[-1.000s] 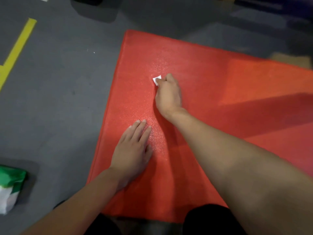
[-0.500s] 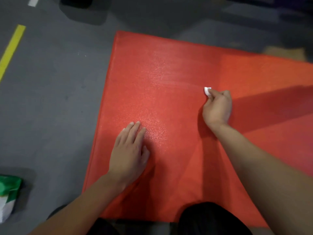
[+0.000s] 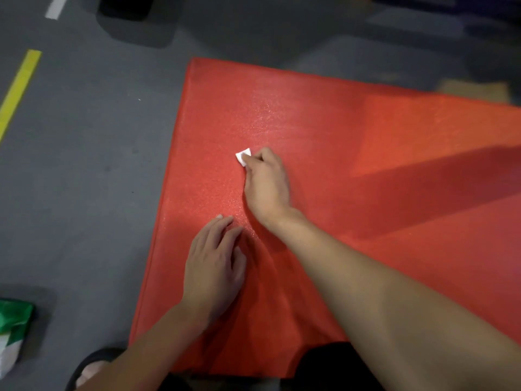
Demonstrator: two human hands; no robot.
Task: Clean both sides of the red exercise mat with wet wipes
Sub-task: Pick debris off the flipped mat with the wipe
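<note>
Now right hand (image 3: 266,182) and wipe (image 3: 243,156) back leftward on mat (image 3: 310,131).

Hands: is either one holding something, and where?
The right hand pinches a folded wipe by its near edge, at the fingertips. The left hand lies flat on the mat, holding nothing.

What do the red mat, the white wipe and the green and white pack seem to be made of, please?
Red mat: probably foam, with a fine pebbled surface that glints as if damp.
White wipe: likely soft nonwoven cloth, folded small and matte, pinched by the right hand.
Green and white pack: apparently thin glossy plastic film, crinkled; too blurred to be sure.
</note>
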